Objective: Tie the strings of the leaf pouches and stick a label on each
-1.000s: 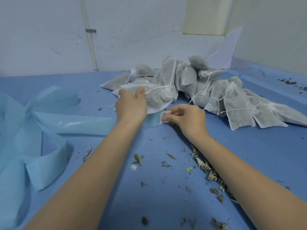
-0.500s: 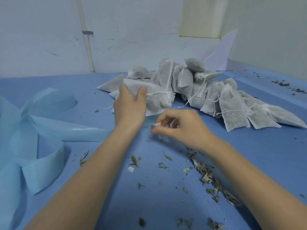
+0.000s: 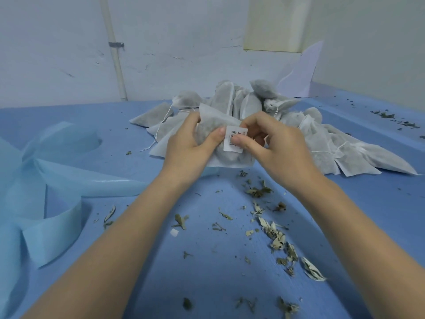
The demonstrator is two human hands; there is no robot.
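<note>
The left hand (image 3: 190, 146) holds a white leaf pouch (image 3: 220, 143) lifted just above the blue surface (image 3: 207, 261), its grip clamped round the pouch body with the thumb on the front face. The right hand (image 3: 273, 146) has its grip pinched on a small white barcode label (image 3: 235, 139), thumb pressing it against the pouch front. The label looks only partly laid down, so the sticking step for this pouch seems under way, not finished. Behind lies the pile of pouches (image 3: 264, 116), several with strings drawn tight at the neck; whether any carry labels cannot be told from here. Loose dried leaf bits (image 3: 273, 231) scatter the surface, and pale blue backing strip (image 3: 46, 180) curls at the left.
</note>
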